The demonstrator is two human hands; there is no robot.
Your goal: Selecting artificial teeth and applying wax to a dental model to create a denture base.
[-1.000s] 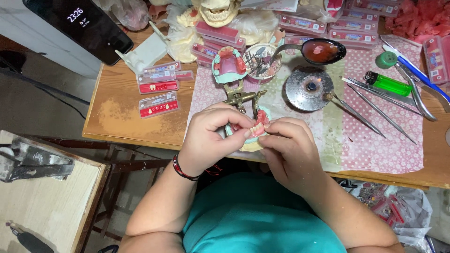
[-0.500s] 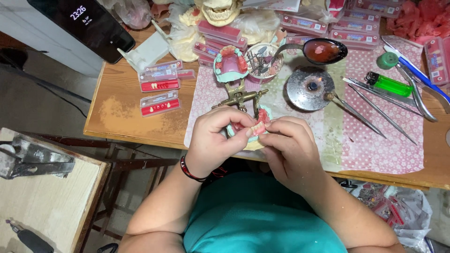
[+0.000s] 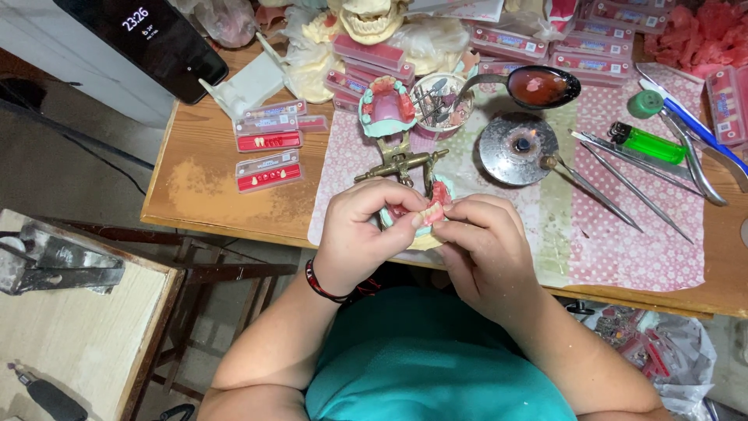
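Both hands met at the near edge of the bench (image 3: 234,195), closed around a denture model (image 3: 427,214) of pink wax gum and small white teeth seated on a pale green base. The left hand (image 3: 360,234) was curled tight around the model's left side, thumb and fingers cupping the base. The right hand (image 3: 487,245) pinched the front of the tooth row between thumb and fingertips; whether it also held a loose tooth between them could not be told. Just beyond the grip stood a brass articulator (image 3: 401,160) carrying the opposing cast, and further out to the right of the grip lay a round metal burner (image 3: 518,148), a spoon of red wax (image 3: 541,86) and long steel instruments (image 3: 615,183).

To do this step well, the left hand probably needed to stay the steady one, braced against the bench edge, while the right pressed lightly and squarely. Soft wax would likely shift under a hard or slanted push, tipping neighbouring teeth. Keeping the model turned toward the eyes would help judge alignment.
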